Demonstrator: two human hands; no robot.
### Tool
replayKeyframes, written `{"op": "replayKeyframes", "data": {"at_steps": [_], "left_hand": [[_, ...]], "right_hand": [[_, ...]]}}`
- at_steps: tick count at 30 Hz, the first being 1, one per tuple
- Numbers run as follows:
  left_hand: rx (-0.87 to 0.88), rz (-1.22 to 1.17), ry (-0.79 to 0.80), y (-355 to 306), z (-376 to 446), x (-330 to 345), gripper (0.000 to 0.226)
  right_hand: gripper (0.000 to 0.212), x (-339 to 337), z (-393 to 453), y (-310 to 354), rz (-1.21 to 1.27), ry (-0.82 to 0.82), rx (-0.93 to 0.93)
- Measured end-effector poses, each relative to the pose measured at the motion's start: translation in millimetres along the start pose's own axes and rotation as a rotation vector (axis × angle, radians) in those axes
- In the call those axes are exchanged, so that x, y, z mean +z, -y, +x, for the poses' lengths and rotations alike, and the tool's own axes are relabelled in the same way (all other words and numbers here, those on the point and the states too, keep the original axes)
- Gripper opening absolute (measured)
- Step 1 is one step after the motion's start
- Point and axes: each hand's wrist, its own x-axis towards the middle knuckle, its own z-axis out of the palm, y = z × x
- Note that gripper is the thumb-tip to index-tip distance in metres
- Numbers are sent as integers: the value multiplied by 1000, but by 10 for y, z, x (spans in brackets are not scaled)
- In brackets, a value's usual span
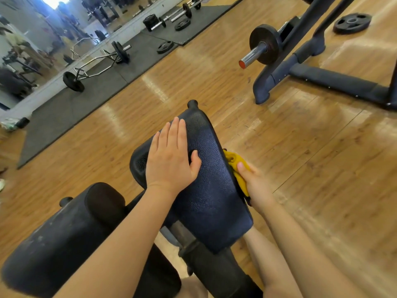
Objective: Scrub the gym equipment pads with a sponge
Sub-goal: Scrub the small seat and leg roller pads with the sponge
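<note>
Right grip around sponge beside pad

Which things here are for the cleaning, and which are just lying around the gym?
For the cleaning:
yellow sponge, held in the right hand
dark pad, with the left hand flat on it

Just lying around:
weight plate on the floor
barbell on the rack
hex bar on the mat
dumbbells by the mirror

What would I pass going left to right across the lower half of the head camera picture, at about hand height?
Roller pad → left hand lying flat on the textured black pad → yellow sponge at the pad's right edge → right hand holding it → bare wooden floor.
</note>
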Motion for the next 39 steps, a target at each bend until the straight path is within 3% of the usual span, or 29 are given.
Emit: {"op": "replayKeyframes", "data": {"at_steps": [3,8,17,20,25,29,32,39], "left_hand": [[-3,-12,0,-7,4,8,70],[-1,-9,-16,-1,0,7,70],[-3,-16,0,-12,-12,-1,69],[-6,-19,13,-12,-7,-13,70],[-12,-14,7,-2,-3,-15,70],[-9,-17,-4,-6,1,-11,70],[-1,-17,-9,-8,1,4,70],[-2,-19,10,-18,-3,-12,69]], "right_hand": [[45,136,306,247,31,-25,-55],[32,452,471,521,-81,48,-193],[20,-130,-388,-318,-225,-135,66],[17,-229,-457,-334,-269,-99,122],[29,-73,128,173,-130,35,7],[37,361,875,677,-169,84,-118],[35,567,966,751,-163,178,-161],[25,281,345,415,-121,31,-55]]}}
